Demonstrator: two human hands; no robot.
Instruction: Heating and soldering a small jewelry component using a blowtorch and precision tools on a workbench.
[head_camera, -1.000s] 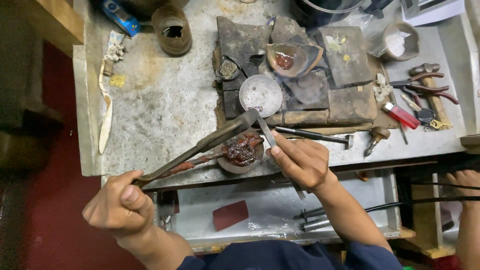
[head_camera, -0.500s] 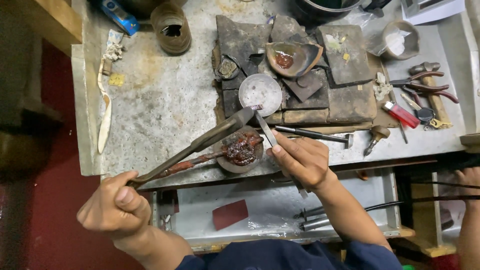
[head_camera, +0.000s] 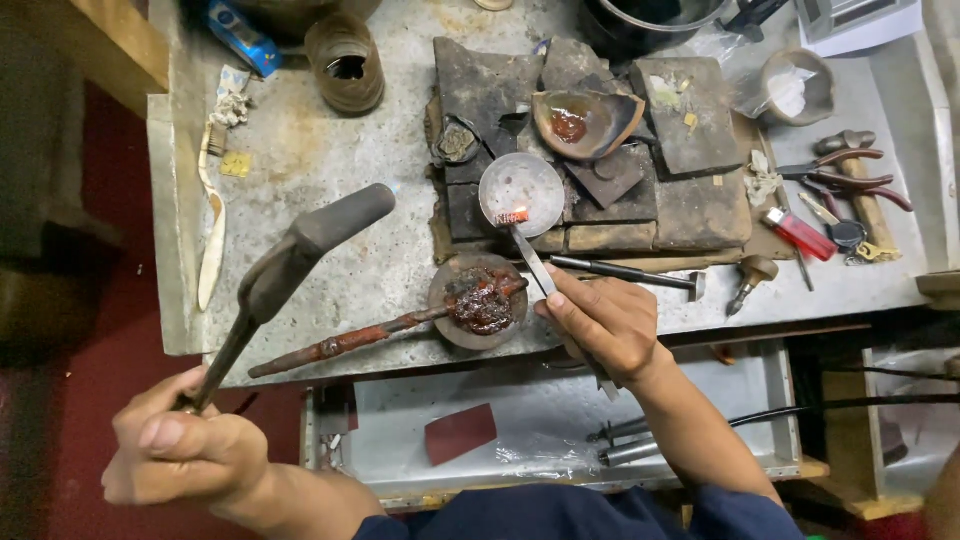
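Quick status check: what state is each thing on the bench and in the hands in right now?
Left hand: closed on the torch handle.
Torch: raised over the bench, no flame visible.
Right hand: fingers pinching the tweezers.
Tweezers: tips on a glowing orange piece.
Round dish: holds the glowing piece.
Drawer: pulled open.
Red lighter: lying flat.

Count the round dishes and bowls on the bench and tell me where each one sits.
3 clearly: a pale round dish mid-bench under the tweezers' tip; a dark dish of reddish residue beside the right hand; a broken brown bowl behind. Clutter may hide more.
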